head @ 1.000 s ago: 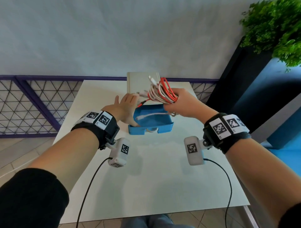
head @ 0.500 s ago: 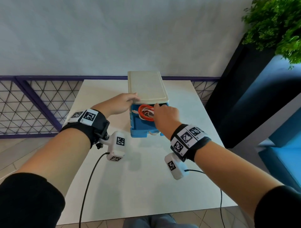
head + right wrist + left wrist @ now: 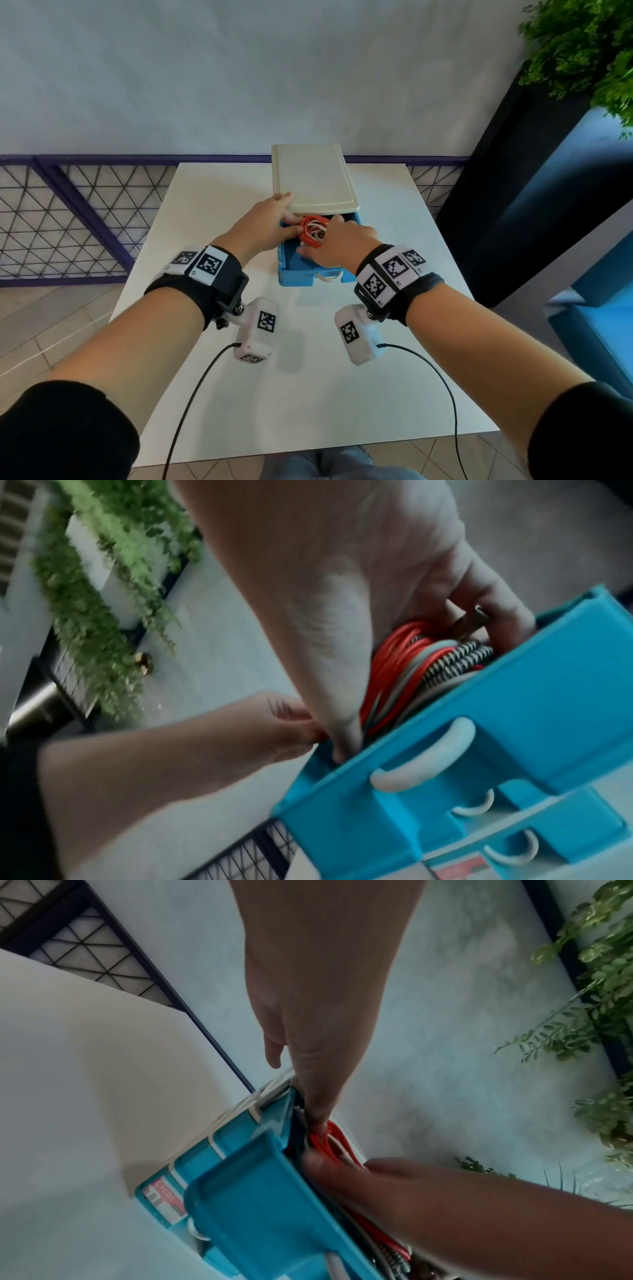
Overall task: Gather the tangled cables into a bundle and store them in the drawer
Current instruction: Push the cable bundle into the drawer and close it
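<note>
The red and white cable bundle [image 3: 312,233] lies coiled inside the pulled-out top blue drawer [image 3: 294,272] of a small drawer unit with a cream top [image 3: 313,180]. My right hand [image 3: 323,241] reaches into the drawer from the front. Its fingers curl over the cable bundle [image 3: 407,666] and its thumb runs down along the coil's left side. My left hand [image 3: 287,210] rests its straight fingers on the corner of the cream top, while its thumb tip touches the red cable [image 3: 334,1137] at the drawer's back left. Much of the bundle is hidden under my right hand [image 3: 394,1180].
The unit stands at the far middle of a white table [image 3: 222,212]. Two lower drawers with white handles [image 3: 474,808] are closed. A purple lattice railing [image 3: 68,212] runs behind the table, and a dark planter [image 3: 507,212] with a green plant [image 3: 582,51] stands at the right.
My right hand has brought the bundle down from above the unit into the open drawer. My left hand has shifted from the drawer's side up to the cream top's corner.
</note>
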{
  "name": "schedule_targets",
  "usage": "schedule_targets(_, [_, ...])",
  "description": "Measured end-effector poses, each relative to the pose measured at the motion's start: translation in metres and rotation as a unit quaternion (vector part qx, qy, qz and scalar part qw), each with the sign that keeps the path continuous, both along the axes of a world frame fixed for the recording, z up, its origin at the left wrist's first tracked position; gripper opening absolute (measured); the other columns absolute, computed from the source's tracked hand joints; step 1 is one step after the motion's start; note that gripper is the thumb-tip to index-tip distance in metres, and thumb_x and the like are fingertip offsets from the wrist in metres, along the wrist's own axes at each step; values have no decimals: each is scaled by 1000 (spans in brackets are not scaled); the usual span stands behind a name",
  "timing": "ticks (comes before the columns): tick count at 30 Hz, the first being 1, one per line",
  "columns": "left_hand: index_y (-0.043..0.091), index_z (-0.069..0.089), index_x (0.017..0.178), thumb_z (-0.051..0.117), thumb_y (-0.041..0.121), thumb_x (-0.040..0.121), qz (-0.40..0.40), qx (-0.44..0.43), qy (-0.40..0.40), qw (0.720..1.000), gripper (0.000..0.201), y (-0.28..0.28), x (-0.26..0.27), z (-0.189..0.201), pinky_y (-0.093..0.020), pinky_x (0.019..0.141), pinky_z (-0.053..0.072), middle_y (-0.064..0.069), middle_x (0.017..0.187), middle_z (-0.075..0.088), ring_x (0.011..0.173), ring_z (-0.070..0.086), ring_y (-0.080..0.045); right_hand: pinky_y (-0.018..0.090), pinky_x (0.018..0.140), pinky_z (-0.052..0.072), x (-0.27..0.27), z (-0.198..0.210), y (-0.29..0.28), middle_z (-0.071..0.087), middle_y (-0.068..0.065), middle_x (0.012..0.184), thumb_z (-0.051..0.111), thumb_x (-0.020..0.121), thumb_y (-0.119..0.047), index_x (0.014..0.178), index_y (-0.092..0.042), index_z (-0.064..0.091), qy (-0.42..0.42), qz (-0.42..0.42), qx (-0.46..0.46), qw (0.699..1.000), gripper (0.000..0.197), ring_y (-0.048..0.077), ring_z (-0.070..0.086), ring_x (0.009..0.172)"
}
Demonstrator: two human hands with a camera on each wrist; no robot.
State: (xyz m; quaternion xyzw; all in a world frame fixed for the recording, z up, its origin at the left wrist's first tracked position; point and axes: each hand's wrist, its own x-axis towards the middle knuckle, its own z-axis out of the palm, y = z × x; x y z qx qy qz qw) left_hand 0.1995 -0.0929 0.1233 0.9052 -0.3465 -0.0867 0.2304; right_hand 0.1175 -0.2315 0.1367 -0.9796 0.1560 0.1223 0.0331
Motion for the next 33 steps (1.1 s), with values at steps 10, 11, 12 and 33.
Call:
schedule_targets(10, [11, 75, 89, 51, 27, 94, 36, 68, -58, 995, 29, -15, 1, -8, -49, 103, 39, -16, 155, 26, 139, 29, -31, 32, 66, 38, -11, -31, 0, 45, 13, 122, 37, 98, -45, 139, -7, 36, -100, 109, -83, 985, 56, 31, 53, 102])
schedule_targets(11, [8, 73, 82, 50, 26, 93, 44, 65, -67, 995, 31, -17, 0, -9, -49, 100, 41, -16, 154, 29, 138, 31, -31, 32, 66, 38, -9, -31, 0, 45, 13, 122, 35, 99, -44, 138, -8, 38, -98, 107, -85, 986, 53, 31, 53, 103])
schedule_targets(12, [6, 71, 78, 50, 25, 93, 51, 61, -74, 994, 32, -18, -1, -10, -48, 98, 42, -16, 154, 30, 138, 32, -31, 32, 66, 37, -7, -32, 0, 45, 13, 122, 33, 100, -41, 138, -10, 39, -93, 107, -87, 986, 50, 31, 52, 104])
schedule_targets(33, [13, 66, 119, 59, 32, 91, 15, 54, -32, 998, 35, -5, -5, 8, -30, 107, 27, -18, 154, 27, 143, 26, -26, 29, 67, 39, 31, -31, -11, 62, 8, 114, 42, 98, -16, 129, -18, 54, -58, 75, -16, 995, 34, 25, 61, 105])
